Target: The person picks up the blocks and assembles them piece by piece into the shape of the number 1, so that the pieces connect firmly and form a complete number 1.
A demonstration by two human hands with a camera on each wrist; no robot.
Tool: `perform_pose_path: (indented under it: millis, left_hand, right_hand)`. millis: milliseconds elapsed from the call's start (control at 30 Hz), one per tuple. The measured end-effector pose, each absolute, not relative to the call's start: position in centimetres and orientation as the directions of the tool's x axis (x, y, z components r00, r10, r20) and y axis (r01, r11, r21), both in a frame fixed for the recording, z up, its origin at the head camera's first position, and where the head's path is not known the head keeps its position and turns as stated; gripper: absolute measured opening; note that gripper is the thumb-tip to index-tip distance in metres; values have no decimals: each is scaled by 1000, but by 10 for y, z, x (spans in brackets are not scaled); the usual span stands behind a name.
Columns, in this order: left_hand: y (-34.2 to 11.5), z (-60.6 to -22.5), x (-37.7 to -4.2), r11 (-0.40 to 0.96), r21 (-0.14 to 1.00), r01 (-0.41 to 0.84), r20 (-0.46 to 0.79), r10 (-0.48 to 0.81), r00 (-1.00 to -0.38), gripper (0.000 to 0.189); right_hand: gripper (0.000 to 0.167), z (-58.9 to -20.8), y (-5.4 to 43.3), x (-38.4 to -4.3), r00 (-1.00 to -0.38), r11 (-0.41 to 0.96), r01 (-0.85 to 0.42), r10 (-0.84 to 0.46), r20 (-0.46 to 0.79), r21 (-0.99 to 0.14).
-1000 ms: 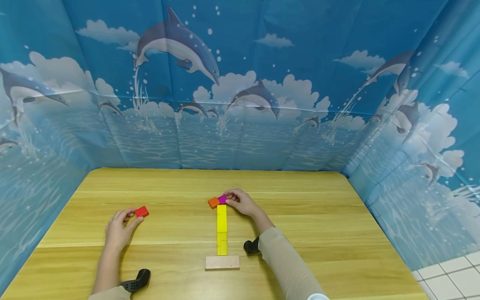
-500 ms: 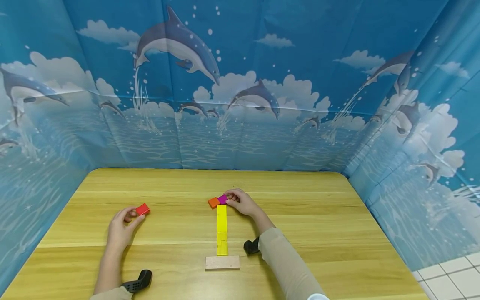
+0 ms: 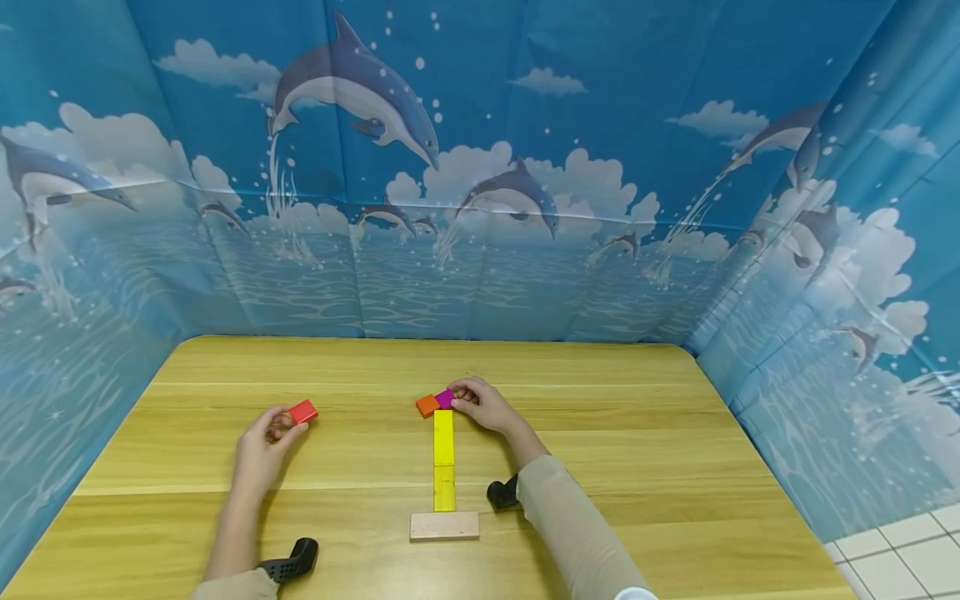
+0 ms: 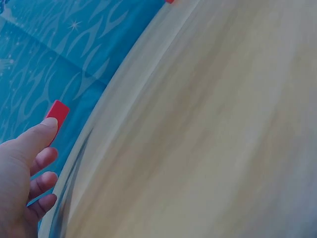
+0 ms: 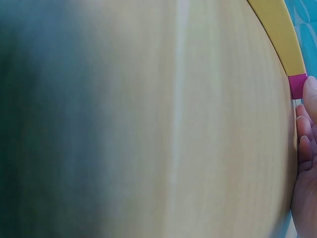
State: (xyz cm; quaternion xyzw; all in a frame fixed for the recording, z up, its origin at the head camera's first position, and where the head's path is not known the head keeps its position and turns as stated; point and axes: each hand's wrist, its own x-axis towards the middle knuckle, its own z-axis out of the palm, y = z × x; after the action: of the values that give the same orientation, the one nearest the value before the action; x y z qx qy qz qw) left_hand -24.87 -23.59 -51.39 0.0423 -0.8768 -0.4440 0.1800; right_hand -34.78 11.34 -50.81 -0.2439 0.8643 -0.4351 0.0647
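Note:
A small red block (image 3: 303, 412) is pinched between the thumb and fingers of my left hand (image 3: 261, 452), left of the block row. In the left wrist view the thumb lies over one face of the red block (image 4: 60, 111). My right hand (image 3: 486, 406) pinches the right side of a purple block (image 3: 446, 399) at the row's far end. Left of the purple block, an orange block (image 3: 427, 406) lies against it. Two yellow blocks (image 3: 444, 437) run end to end toward me. A pale wooden block (image 3: 444, 527) lies crosswise at the near end.
The wood-grain table (image 3: 637, 408) bears all the blocks. A blue dolphin-print curtain (image 3: 480, 283) encloses its back and sides. Black wrist-worn devices (image 3: 296, 560) show on both forearms. White floor tiles (image 3: 900, 558) appear at the lower right.
My left hand has moved right and slightly away from me, carrying the red block closer to the row. The right hand and the blocks in the row have stayed in place.

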Motion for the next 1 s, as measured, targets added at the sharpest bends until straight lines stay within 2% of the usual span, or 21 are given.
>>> perform_pose_path:
  millis: [600, 1000]
  left_hand:
    - [-191, -517, -262, 543, 830, 128, 235, -132, -963, 36]
    - [-164, -516, -268, 532, 833, 151, 215, -61, -975, 37]
  right_hand:
    - [25, -509, 115, -348, -879, 512, -332, -472, 63, -792]
    - [25, -511, 116, -348, -873, 509, -357, -480, 85, -783]
